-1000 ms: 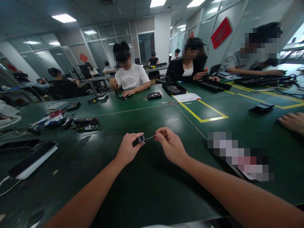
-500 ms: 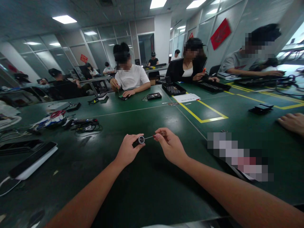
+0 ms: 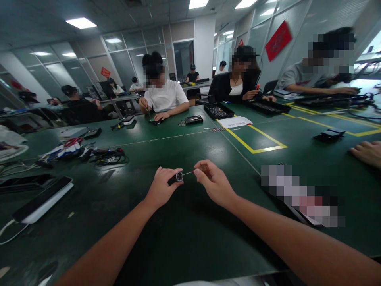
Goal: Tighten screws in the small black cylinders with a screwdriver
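Observation:
Above the dark green table, my left hand [image 3: 162,186] is closed around a small black cylinder with a silver-rimmed round end [image 3: 179,176]. That end faces towards me; its exact kind I cannot make out. Opposite it, my right hand [image 3: 212,180] pinches a thin screwdriver [image 3: 188,173] between thumb and fingers. Its slim metal shaft runs left to the side of the cylinder, with a bit of red at the fingertips. The fingers mostly hide the handle. Whether the tip touches the cylinder is too small to tell.
On the left lie a white-and-black box-shaped device [image 3: 44,200] with a cable and bundled black cables [image 3: 108,157]. A blurred-out flat item [image 3: 297,194] lies at right, near another person's hand [image 3: 367,153]. Co-workers sit across the table with black trays [image 3: 218,111].
The view has shifted very slightly. The cylinder has turned a little in my left hand and moved slightly right; less of the screwdriver handle shows in my right hand.

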Motion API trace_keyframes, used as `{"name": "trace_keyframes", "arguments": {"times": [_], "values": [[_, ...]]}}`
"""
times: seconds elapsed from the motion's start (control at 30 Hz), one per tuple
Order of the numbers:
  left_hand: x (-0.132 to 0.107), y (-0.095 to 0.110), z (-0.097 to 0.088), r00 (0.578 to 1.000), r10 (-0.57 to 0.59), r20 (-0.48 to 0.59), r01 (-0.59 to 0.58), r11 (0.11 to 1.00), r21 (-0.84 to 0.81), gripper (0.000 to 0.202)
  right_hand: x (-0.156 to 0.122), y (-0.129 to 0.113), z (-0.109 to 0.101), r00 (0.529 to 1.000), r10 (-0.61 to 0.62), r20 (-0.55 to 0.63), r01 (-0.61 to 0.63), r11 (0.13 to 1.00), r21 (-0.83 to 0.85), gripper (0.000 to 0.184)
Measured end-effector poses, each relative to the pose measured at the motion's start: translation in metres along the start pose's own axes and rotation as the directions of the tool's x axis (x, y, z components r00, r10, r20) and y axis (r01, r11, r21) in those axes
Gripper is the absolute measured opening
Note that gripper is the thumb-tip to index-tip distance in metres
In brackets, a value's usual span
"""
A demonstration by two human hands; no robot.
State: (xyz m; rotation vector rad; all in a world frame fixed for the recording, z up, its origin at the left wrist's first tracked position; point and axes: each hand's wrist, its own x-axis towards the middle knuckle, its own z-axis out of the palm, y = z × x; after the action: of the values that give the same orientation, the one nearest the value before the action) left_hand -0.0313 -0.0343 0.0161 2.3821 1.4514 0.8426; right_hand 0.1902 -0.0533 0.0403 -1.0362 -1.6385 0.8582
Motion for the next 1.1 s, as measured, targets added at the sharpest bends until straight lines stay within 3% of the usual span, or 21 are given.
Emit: {"name": "trace_keyframes", "arguments": {"times": [0.2,0.4,0.57,0.77,0.9,1.0,1.1], "values": [[-0.001,0.006,0.001,1.0,0.008,0.03,-0.008,1.0,0.012,0.037,-0.004,-0.002,0.002,0.992,-0.021,-0.122,0.009,0.995,-0.097,0.031],[-0.001,0.005,0.002,0.999,-0.021,0.034,0.02,0.999,0.03,0.037,-0.005,-0.007,0.001,0.997,-0.036,-0.064,0.029,0.995,-0.1,0.019],[-0.001,0.001,0.003,0.999,-0.022,0.034,0.02,0.999,0.05,0.036,-0.003,-0.007,0.003,0.998,-0.006,-0.055,-0.001,0.993,-0.119,0.024],[-0.002,0.008,-0.001,0.998,-0.057,0.007,0.057,0.998,0.027,0.038,0.007,0.009,0.008,0.979,0.111,-0.172,-0.072,0.973,0.218,0.021],[-0.001,0.016,-0.002,1.0,0.002,-0.017,-0.002,0.999,0.049,0.038,0.018,0.023,0.004,0.877,0.461,-0.136,-0.318,0.769,0.555,0.032],[0.002,0.014,-0.002,1.0,-0.015,-0.008,0.015,0.996,0.082,0.038,0.022,0.03,0.001,0.841,0.503,-0.198,-0.326,0.765,0.555,0.029],[0.004,0.009,-0.001,0.998,-0.06,0.03,0.057,0.995,0.087,0.039,0.021,0.03,0.002,0.873,0.419,-0.248,-0.264,0.835,0.482,0.028]]}}
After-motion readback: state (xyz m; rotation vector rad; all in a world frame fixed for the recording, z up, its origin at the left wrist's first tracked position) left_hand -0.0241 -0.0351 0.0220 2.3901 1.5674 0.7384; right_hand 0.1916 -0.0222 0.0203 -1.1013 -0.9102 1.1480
